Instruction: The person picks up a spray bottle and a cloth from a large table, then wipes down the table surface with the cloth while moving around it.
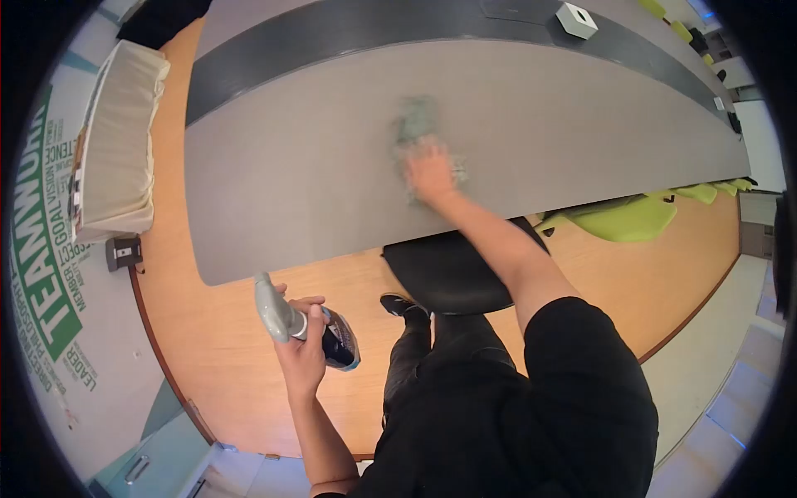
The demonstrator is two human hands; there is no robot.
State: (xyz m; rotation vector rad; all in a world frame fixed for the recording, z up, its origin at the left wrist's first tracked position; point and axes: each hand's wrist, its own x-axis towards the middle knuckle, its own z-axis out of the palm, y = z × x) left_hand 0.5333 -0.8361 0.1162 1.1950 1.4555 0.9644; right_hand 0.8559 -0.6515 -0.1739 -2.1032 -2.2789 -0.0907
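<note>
A spray bottle with a grey trigger head [279, 310] and a dark label is held in my left hand [305, 353], off the near left corner of the table. My right hand [430, 170] presses on a grey-green cloth [417, 119] on the grey table top [290, 174]. The cloth shows beyond the fingers and at both sides of the hand, and both are smeared by motion.
A black chair [448, 270] stands at the table's near edge, with lime-green chairs [623, 220] to the right. A white tissue box [576, 21] sits on the far side. At the left is a cloth-covered table [120, 137].
</note>
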